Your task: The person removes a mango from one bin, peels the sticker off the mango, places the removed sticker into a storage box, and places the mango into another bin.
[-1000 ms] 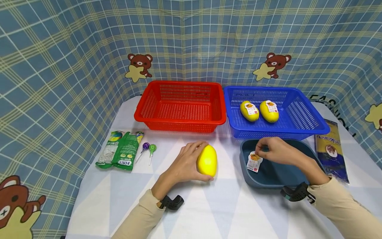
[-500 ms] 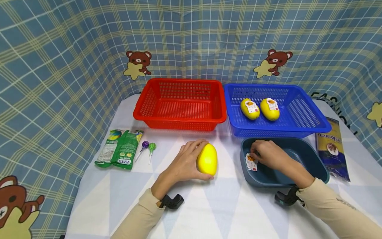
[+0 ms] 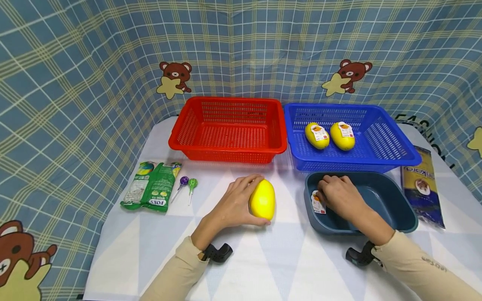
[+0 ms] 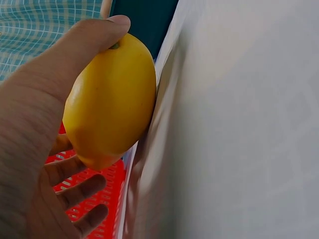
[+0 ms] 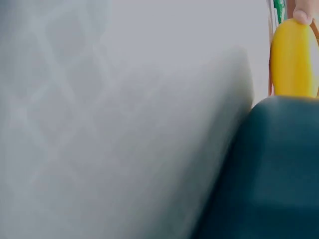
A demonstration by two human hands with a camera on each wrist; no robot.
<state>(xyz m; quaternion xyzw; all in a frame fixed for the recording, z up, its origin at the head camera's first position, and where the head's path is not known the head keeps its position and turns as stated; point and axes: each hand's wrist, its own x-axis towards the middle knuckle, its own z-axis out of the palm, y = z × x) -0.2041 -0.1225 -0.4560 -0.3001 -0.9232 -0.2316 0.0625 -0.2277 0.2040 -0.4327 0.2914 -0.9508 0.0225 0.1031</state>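
Observation:
On the table, the left hand [image 3: 235, 205] holds a plain yellow mango [image 3: 262, 200] from its left side. In the left wrist view the thumb lies at the stem end of the mango [image 4: 112, 99], and the fingers spread around its other end. The right hand [image 3: 340, 196] reaches down into a dark teal basin [image 3: 391, 228], fingers curled at the right edge of a white label [image 3: 318, 203] with a small fruit picture. Its fingertips are hidden behind the hand. The right wrist view shows only the basin wall [image 5: 279, 164], tablecloth and the mango [image 5: 294, 59].
A red basket [image 3: 229, 154] stands at the back. Beside it, a blue basket [image 3: 357, 163] holds two yellow mangoes [image 3: 342, 137] bearing labels. Left lie a green candy bag [image 3: 152, 186] and two lollipops [image 3: 193, 183]. A blue and gold packet [image 3: 423, 188] lies right of the basin.
The right hand has moved lower into the basin, and its fingers now cover part of the label. The left hand and its mango have stayed in place.

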